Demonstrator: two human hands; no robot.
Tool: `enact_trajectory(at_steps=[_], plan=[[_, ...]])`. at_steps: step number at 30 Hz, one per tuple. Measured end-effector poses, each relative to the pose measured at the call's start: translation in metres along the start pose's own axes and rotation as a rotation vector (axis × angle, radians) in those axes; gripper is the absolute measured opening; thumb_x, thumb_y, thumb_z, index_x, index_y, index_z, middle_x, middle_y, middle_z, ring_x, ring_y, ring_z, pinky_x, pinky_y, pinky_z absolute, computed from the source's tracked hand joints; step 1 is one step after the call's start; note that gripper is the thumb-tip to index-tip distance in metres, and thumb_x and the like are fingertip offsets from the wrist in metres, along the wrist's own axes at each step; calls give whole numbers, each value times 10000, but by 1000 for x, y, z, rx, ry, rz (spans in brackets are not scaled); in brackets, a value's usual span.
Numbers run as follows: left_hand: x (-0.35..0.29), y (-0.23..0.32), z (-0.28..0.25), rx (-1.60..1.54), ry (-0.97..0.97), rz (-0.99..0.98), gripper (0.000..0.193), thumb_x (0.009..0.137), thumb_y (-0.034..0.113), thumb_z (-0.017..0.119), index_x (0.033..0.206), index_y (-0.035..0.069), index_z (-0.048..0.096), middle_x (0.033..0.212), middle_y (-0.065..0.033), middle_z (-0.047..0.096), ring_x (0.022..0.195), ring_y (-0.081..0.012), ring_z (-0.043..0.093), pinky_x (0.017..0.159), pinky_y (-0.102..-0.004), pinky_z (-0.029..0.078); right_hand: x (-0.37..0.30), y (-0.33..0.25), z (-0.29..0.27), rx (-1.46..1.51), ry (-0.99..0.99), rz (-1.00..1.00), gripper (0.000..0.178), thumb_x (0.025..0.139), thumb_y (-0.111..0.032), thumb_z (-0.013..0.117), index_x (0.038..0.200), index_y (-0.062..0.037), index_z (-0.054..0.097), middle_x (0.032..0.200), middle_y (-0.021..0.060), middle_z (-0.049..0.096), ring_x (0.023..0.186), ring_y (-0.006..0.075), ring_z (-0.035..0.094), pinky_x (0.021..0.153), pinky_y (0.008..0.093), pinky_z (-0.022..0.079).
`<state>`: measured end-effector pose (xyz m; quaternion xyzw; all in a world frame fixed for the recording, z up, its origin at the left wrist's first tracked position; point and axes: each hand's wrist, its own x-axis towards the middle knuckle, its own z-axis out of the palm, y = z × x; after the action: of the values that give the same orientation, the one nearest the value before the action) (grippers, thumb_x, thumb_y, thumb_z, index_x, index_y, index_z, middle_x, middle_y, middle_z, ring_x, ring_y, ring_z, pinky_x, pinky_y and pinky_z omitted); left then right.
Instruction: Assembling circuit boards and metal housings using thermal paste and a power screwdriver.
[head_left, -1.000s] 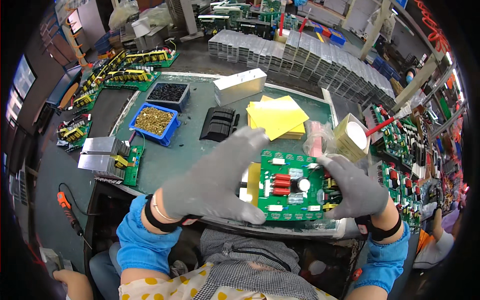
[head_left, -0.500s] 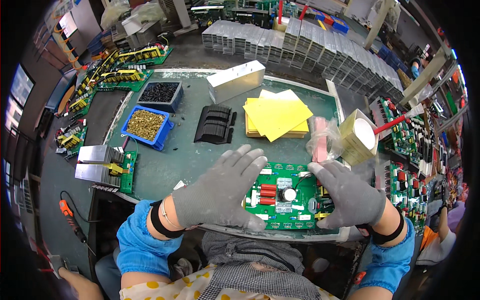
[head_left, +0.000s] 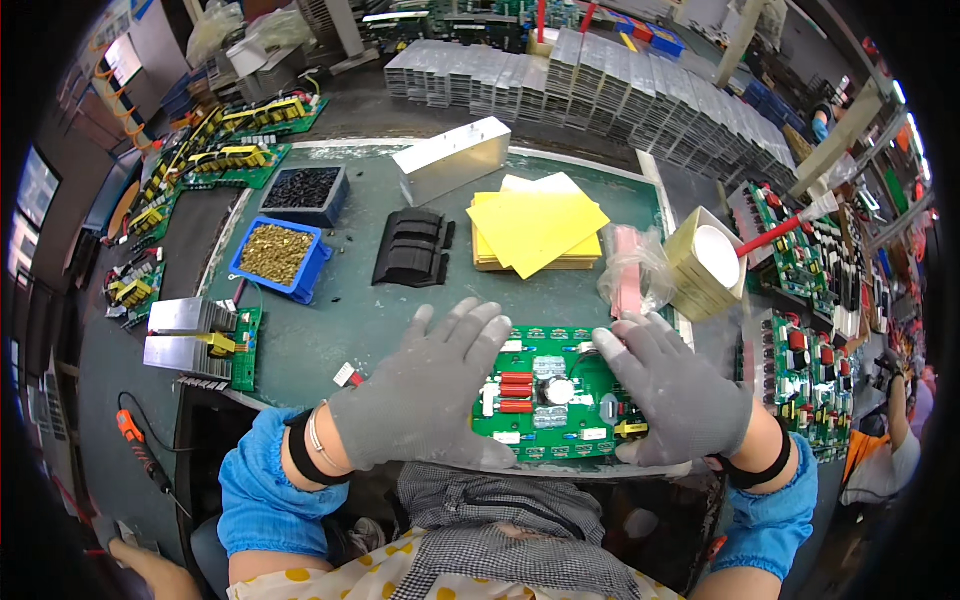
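Note:
A green circuit board (head_left: 575,393) lies flat near the table's front edge, between my two grey-gloved hands. It carries red cylindrical parts, a round capacitor with a pale top and a yellow component. My left hand (head_left: 415,390) spans the board's left end, fingers spread, thumb at the lower corner. Over the right end rests my right hand (head_left: 685,390), fingers extended and thumb at the lower right, hiding that part of the board. A small white connector with a red part (head_left: 347,376) lies by my left wrist.
Beyond my hands stand a blue bin of brass-coloured parts (head_left: 311,284), a bin of black parts (head_left: 337,210), black curved pieces (head_left: 412,250), a metal block (head_left: 455,165), yellow sheets (head_left: 535,225), a pink bundle in plastic (head_left: 626,270) and a white-filled container (head_left: 690,275). A heatsink assembly (head_left: 190,350) sits left.
The whole view has shifted slightly, with most things now farther left. My left fingers are spread a little wider, and the connector by my left wrist shows more. Both hands stay at the board.

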<state>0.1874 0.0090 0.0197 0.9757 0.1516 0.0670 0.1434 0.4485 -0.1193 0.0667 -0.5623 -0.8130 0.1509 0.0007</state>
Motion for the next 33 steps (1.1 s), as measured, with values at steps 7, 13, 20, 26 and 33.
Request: enact_trajectory(at_steps=[7,13,20,26,33], plan=[[4,1,-2,-29,27,10,1143,616,691,747,1313,-131,368,1337,-315,431,1285,-473,410,1074,-551,296,0,-3,5,-5,79,-19,1112,549,-496,846,1376,91,391,1245,310,452,1229,506,431,1085,575,302],[4,3,-3,-12,19,2,1151,595,699,753,1304,-128,378,1326,-312,442,1275,-462,427,1066,-575,288,2,-6,19,-38,168,24,1106,540,-563,827,1343,90,439,1214,306,468,1216,498,446,1076,595,302],[11,2,-8,56,8,30,1146,603,732,709,1301,-119,388,1305,-293,463,1264,-438,453,1046,-633,273,5,-7,19,-52,229,25,1040,571,-546,815,1319,85,464,1196,294,476,1178,468,472,1053,579,325],[15,-5,-5,113,-13,57,1116,642,751,663,1288,-119,395,1286,-290,482,1241,-428,478,1056,-638,258,11,-6,21,-110,158,43,1053,584,-547,799,1349,77,433,1207,286,476,1183,448,466,1061,570,319],[7,5,-2,191,13,52,1116,640,761,661,1286,-111,404,1288,-274,491,1233,-408,492,1063,-625,275,2,-9,27,-183,133,60,1115,587,-599,786,1398,58,393,1227,266,474,1204,420,458,1093,562,296]])
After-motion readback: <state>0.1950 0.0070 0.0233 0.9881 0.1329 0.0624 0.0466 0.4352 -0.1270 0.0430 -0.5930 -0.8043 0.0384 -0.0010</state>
